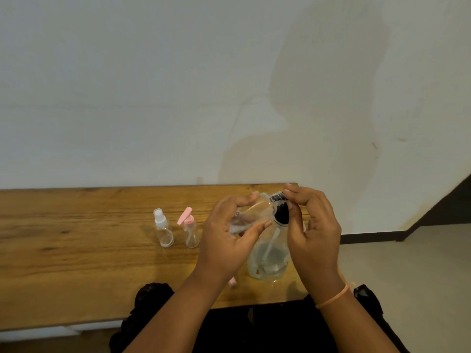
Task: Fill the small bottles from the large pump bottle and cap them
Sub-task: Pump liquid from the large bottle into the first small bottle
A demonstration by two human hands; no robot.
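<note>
The large clear pump bottle stands near the table's right end, with a black pump head on top. My right hand grips that pump head from the right. My left hand holds a small clear bottle tilted on its side, its mouth against the pump's spout. Two more small bottles stand to the left: one with a white spray top and one with a pink pump top. A small pink piece lies on the table below my left wrist.
The wooden table runs along a white wall; its right end is just past the large bottle. Beyond it is a light floor with dark skirting. Dark clothing fills the bottom of the view.
</note>
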